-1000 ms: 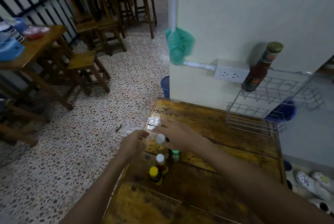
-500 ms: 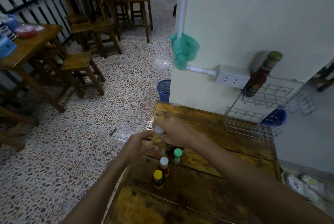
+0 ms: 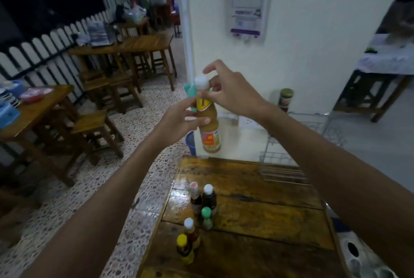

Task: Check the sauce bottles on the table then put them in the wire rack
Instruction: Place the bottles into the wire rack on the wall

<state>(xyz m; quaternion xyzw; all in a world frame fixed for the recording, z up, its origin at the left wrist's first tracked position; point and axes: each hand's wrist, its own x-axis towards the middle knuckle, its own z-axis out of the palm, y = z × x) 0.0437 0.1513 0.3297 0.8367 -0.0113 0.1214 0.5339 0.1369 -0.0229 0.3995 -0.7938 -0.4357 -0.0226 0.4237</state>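
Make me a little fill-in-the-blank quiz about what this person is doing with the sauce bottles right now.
1. The left hand holds the white-capped bottle of pale orange sauce around its ____.
2. The right hand pinches that bottle just below its ____ cap.
3. The number of small bottles standing on the wooden table is ____.
4. The dark bottle in the wire rack has a ____ lid.

Missing words: middle; white; five; green
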